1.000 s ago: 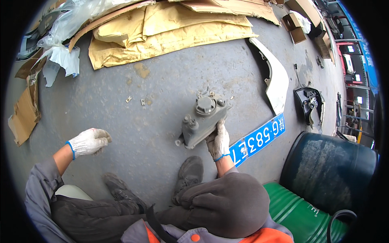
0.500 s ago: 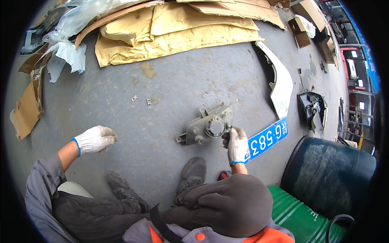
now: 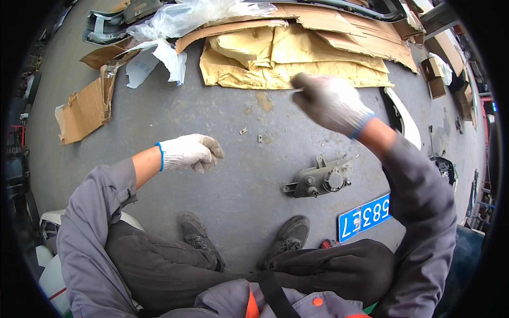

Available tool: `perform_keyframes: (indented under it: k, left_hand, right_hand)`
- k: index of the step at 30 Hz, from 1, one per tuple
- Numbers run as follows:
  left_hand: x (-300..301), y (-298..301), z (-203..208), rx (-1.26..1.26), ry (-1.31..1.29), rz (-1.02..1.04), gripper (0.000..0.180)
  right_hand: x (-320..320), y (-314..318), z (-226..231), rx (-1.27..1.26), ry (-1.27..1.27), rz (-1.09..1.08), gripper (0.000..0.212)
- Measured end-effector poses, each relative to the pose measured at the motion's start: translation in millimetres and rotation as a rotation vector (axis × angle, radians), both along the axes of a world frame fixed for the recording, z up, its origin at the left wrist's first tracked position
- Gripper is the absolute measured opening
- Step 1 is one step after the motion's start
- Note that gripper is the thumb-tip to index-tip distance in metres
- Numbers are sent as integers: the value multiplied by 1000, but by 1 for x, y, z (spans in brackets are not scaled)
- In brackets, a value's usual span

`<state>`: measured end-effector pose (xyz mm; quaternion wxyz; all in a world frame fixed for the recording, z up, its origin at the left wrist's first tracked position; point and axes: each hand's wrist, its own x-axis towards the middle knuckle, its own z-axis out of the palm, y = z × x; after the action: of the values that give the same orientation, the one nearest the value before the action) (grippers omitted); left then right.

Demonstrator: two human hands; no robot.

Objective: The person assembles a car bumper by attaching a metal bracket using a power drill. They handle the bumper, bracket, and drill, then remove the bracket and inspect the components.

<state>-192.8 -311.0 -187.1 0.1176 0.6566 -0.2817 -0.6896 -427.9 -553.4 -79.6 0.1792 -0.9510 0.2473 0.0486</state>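
Observation:
My left hand (image 3: pixel 191 152), in a white knit glove with a blue cuff, hovers over the grey floor with its fingers curled in; nothing shows in them. Farther off and to the right, my right hand (image 3: pixel 331 103), gloved alike, is raised above the floor near yellow wrapping paper (image 3: pixel 297 75). Motion smears its curled, dark-tipped fingers, so I cannot tell whether they hold anything. A dusty grey headlight unit (image 3: pixel 313 180) lies back side up on the floor below and apart from that hand. Two small metal clips (image 3: pixel 260 139) lie between my hands.
A blue licence plate (image 3: pixel 366 217) lies right of my shoes, partly hidden by my right sleeve. White curved trim (image 3: pixel 405 119) rests at the right. Flattened cardboard (image 3: pixel 85 111) and crumpled plastic (image 3: pixel 180 24) lie at the left and back. A dark barrel (image 3: pixel 466 259) stands lower right.
My right hand has left its place at the headlight unit and swung up and away over the floor. My left hand has also moved slightly outward. The view has shifted left.

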Motion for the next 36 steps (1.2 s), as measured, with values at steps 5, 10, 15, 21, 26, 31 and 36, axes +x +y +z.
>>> perform_keyframes:
  k: [5, 10, 15, 21, 26, 31, 36]
  left_hand:
    - [-10, -12, 14, -47, 36, 57, 41]
    - [-10, 0, 8, -1, -45, 60, 36]
    - [-16, -3, 18, 24, -131, -64, 40]
    - [-14, -1, 10, 5, -102, -210, 46]
    - [-7, 7, -5, 20, -88, -169, 46]
    - [1, 4, -11, 32, -73, -175, 40]
    - [5, 5, -16, 81, -74, -169, 33]
  right_hand:
    - [56, -2, -76, -122, 114, 192, 24]
    - [39, 40, -149, -104, 280, 369, 19]
    - [49, 59, -168, -145, 419, 466, 23]
    - [59, 66, -190, -179, 533, 550, 21]
    - [69, 67, -189, -125, 551, 506, 21]
    - [69, 61, -191, 82, 272, 326, 17]
    - [76, 54, -186, 40, 237, 312, 18]
